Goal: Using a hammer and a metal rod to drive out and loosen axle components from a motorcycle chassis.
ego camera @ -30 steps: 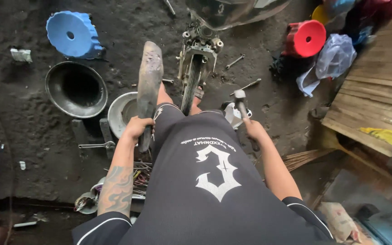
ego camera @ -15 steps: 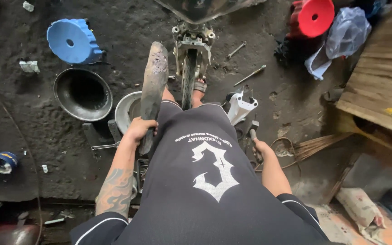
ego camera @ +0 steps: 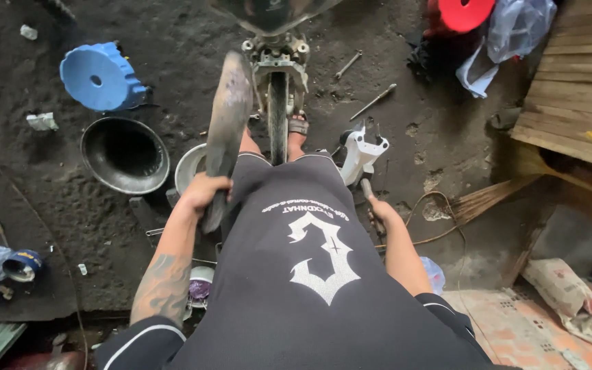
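Your black shirt (ego camera: pixel 310 274) hides your lap and most of your legs. Your right hand (ego camera: pixel 383 214) wraps a tool handle, so its fingers are mostly unseen. The red disc (ego camera: pixel 471 12) and the motorbike's front part (ego camera: pixel 272 14) are cut off by the top edge.

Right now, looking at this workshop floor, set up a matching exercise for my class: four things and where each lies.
Things:
1. round blue plastic cover
2. dark metal bowl
3. red round disc
4. long grey exhaust pipe

Places:
A. top right corner
B. in the left hand
C. upper left floor
D. just below the blue cover

Pairs: 1-C, 2-D, 3-A, 4-B
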